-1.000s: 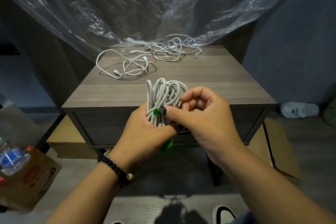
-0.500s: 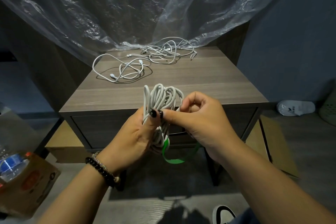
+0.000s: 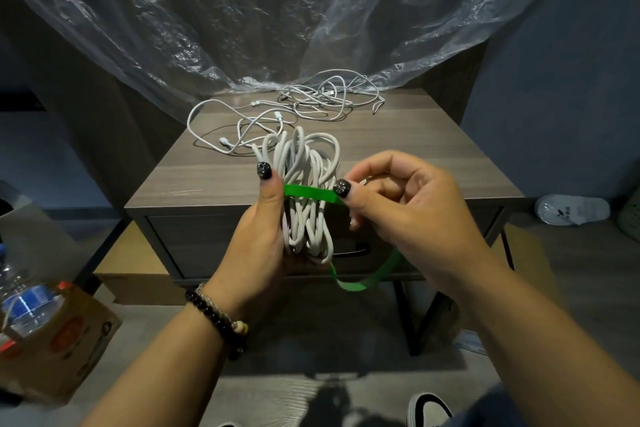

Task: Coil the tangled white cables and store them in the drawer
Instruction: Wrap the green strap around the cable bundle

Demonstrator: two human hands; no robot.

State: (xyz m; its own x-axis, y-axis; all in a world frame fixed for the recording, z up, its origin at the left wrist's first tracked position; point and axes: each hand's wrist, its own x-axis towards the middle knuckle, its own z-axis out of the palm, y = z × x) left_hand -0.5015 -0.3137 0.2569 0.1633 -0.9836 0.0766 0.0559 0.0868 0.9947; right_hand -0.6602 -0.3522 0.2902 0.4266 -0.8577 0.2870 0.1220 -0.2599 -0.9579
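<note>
My left hand [image 3: 258, 246] grips a coiled bundle of white cable [image 3: 306, 184], held upright in front of the nightstand. A green strap [image 3: 310, 193] runs across the front of the bundle, and its loose part hangs in a loop below. My right hand [image 3: 408, 215] pinches the strap's end between thumb and forefinger, just right of the bundle. Two tangles of white cable lie on the nightstand top: one [image 3: 239, 130] at the left, a larger one [image 3: 332, 95] at the back. The drawer [image 3: 194, 246] in the nightstand's front is closed.
Clear plastic sheeting [image 3: 277, 18] hangs behind the nightstand [image 3: 433, 156] and touches its back edge. A cardboard box [image 3: 59, 340] with a water bottle stands on the floor at the left. A white slipper [image 3: 571, 210] lies on the floor at the right.
My right hand has pulled the green strap up from under the bundle and across its front. The bundle has risen slightly in my left hand, whose thumb now stands straight up.
</note>
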